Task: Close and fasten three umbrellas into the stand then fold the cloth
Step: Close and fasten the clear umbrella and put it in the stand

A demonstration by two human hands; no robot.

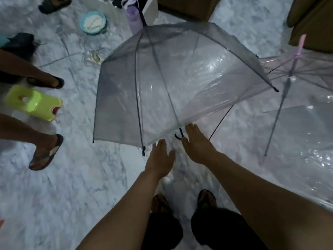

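A clear open umbrella with dark ribs [162,83] lies on its side on the marble floor, its dark tip pointing away and its black hooked handle [179,135] near me. My left hand [161,157] reaches toward the canopy's near rim with straight fingers. My right hand [195,141] is stretched out flat beside the handle, fingertips at the canopy edge. A second clear umbrella with a pink tip [295,69] lies open at the right. Part of a third clear canopy [306,159] shows at the lower right.
Another person's legs in sandals [45,152] stand at the left beside a lime-green stool [34,103]. A purple bottle [133,18] and a pale blue bowl [92,22] sit at the back. Brown furniture [310,24] stands at the far right. My own feet are below.
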